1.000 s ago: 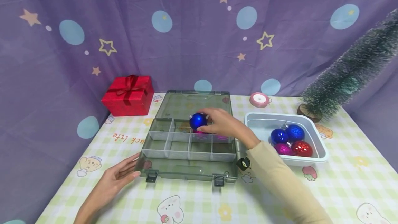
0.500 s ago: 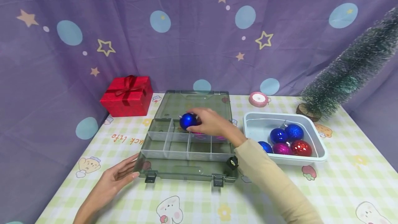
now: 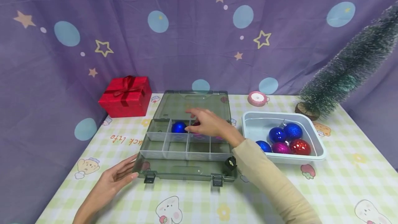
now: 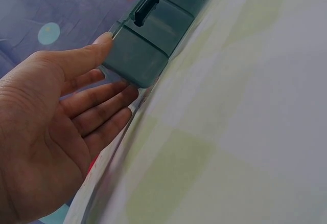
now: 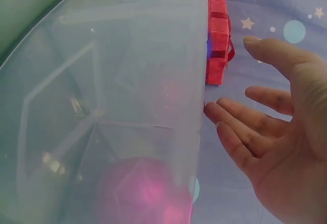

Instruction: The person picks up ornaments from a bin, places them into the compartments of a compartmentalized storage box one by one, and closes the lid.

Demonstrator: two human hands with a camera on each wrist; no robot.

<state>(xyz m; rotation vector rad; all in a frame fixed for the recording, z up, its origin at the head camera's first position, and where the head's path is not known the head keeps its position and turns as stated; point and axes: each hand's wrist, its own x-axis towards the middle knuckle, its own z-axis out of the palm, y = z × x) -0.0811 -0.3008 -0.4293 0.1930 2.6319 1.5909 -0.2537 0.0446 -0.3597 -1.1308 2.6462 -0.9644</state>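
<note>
A round, deep-blue Christmas bauble (image 3: 179, 127), smooth and softly shiny, sits in the smoky transparent divider box (image 3: 180, 173), back row, second compartment from the left. Over the box, beside the bauble, the right hand (image 3: 207, 123) has thumb and fingers apart. The left hand (image 3: 109, 182), digits also apart, is at the box's front left corner.

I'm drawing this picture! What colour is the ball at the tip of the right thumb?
The ball is blue; it shows best in the head view.
</note>
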